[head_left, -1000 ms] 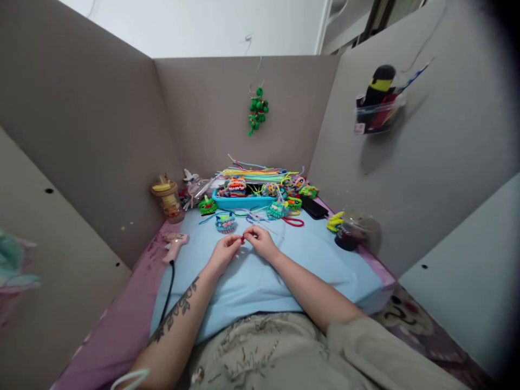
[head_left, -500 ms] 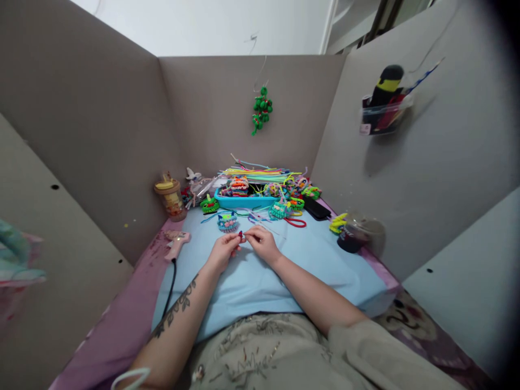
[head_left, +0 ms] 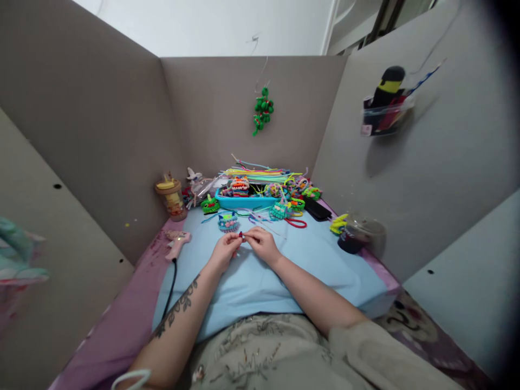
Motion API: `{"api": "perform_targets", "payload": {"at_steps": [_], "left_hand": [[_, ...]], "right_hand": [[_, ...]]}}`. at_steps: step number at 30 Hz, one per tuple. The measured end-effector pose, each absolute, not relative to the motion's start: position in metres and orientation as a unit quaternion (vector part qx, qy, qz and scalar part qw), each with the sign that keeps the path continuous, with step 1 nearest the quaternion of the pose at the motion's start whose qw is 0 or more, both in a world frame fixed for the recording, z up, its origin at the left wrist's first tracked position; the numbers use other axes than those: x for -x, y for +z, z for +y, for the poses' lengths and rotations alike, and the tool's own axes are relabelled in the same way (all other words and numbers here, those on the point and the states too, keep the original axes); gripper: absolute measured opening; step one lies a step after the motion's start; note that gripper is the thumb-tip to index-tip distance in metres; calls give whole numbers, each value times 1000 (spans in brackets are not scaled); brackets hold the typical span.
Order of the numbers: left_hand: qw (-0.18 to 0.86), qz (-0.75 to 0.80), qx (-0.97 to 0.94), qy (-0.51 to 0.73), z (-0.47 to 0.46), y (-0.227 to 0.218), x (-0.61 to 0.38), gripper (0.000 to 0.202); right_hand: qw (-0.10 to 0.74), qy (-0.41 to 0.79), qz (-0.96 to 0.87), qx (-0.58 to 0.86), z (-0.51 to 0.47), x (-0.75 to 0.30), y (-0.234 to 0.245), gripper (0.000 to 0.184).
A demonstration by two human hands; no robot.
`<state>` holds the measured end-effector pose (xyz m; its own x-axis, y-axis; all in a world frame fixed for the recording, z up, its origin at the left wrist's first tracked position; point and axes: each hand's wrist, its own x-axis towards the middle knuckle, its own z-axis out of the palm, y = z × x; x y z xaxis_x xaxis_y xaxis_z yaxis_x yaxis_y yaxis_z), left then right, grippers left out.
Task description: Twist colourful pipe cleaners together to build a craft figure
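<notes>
Over the light blue cloth (head_left: 284, 281), my two hands meet near the middle of the table. The fingers of my left hand (head_left: 226, 252) are pinched on a small dark red piece (head_left: 241, 234), too small to name. My right hand (head_left: 264, 245) is closed in a pinch right beside that piece; whatever lies between its fingertips is hidden. Just beyond my left hand sits a blue fuzzy craft figure (head_left: 228, 222) with pink and green parts. A teal fuzzy figure (head_left: 280, 210) and a red loop (head_left: 296, 222) lie farther back.
At the back, a blue tray (head_left: 247, 203) holds fuzzy crafts, with colourful pipe cleaners (head_left: 260, 175) above. A pink glue gun (head_left: 177, 245) with a black cord and a cup (head_left: 169, 200) stand left. A phone (head_left: 317, 208) and a dark cup (head_left: 351, 240) are right. Grey panels surround the table.
My hands stay together in nearly the same spot, with the fingers shifting slightly around the dark red piece. The view has tilted a little.
</notes>
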<state>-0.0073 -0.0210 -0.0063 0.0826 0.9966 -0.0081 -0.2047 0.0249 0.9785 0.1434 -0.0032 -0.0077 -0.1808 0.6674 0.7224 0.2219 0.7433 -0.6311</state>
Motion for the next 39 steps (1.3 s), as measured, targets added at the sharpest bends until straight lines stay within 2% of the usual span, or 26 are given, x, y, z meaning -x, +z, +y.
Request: {"api": "perform_targets", "payload": {"at_steps": [9,29,39], "left_hand": [[544,438,-481,530,-19,-10,9,40],[450,476,-519,548,-18,-15,7,24],[445,485,-533,533,-20,-10,8,29]], "right_hand": [[561,200,-743,304,-2,-144,-10,16],[554,237,-730,324,0,-140,-11,8],[569,240,-701,356,-3,-142,-9,8]]}}
